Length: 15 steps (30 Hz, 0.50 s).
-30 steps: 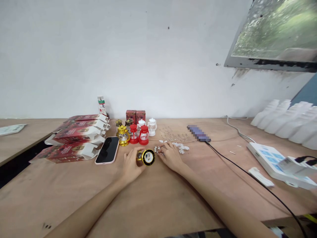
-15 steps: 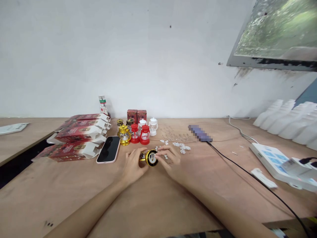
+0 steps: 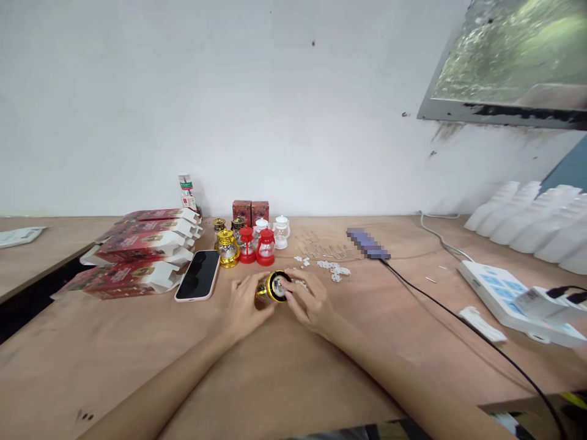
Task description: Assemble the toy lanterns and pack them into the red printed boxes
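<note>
A small gold toy lantern lies tipped on its side, its round black-rimmed base turned toward me. My left hand is closed around the lantern's body from the left. From the right, my right hand has its fingers bent onto the base, the fingertips touching its rim and inside; any small part under them is hidden. Just beyond stand a gold lantern, two red lanterns, white lanterns and dark bronze lanterns. Small white plastic pieces lie scattered beyond my right hand.
Flattened red boxes and a phone lie to the left. Two small red boxes and a bottle stand at the back. Thin wire pieces, a cabled blurred device, a power strip and white bottles are rightward.
My right fingers have moved in from the base's edge and now press over its right side. The lantern stays in my left hand. The view has shifted slightly.
</note>
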Motion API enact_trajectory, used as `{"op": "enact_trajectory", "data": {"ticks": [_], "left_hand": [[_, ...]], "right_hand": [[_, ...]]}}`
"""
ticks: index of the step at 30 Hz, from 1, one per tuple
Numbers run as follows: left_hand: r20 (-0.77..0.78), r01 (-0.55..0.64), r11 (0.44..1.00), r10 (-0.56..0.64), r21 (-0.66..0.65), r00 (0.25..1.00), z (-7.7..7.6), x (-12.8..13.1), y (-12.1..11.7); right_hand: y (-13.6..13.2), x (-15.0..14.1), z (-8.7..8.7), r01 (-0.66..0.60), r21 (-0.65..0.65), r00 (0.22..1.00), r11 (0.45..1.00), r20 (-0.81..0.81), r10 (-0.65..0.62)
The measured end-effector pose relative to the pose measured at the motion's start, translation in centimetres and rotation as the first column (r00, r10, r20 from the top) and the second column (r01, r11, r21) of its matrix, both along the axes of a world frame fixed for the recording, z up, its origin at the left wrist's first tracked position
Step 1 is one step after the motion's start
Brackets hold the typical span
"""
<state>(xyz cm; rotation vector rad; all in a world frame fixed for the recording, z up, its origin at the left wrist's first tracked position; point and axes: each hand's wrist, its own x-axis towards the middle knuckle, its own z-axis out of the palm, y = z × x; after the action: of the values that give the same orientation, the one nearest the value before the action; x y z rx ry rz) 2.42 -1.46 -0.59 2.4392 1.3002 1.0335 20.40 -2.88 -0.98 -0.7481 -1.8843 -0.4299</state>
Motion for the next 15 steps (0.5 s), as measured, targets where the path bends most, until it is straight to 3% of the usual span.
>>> {"op": "enact_trajectory", "data": {"ticks": [5, 9, 11, 13, 15], "left_hand": [[-0.013, -0.002, 1.0, 0.002, 0.008, 1.0, -0.1, 0.0, 0.2], [-0.001, -0.03, 0.999, 0.03, 0.022, 1.0, -0.1, 0.1, 0.2], [0.002, -0.038, 0.999, 0.038, 0.023, 0.999, -0.1, 0.1, 0.1], [0.003, -0.047, 0.999, 0.047, 0.012, 0.999, -0.1, 0.1, 0.1], [0.005, -0.058, 0.998, 0.058, -0.003, 0.998, 0.0, 0.1, 0.0]], "right_hand": [[0.2, 0.3, 0.1, 0.0, 0.07, 0.993, 0.998, 0.115, -0.008], [0.7, 1.1, 0.7, 0.001, -0.034, 0.997, 0.999, 0.081, 0.002], [1.4, 2.3, 0.8, 0.116, -0.105, 0.993, 0.988, 0.027, -0.114], [2.5, 4.0, 0.7, 0.324, -0.211, 0.945, 0.922, 0.026, -0.326], [3.7, 5.8, 0.4, 0.515, -0.324, 0.856, 0.794, 0.136, -0.499]]}}
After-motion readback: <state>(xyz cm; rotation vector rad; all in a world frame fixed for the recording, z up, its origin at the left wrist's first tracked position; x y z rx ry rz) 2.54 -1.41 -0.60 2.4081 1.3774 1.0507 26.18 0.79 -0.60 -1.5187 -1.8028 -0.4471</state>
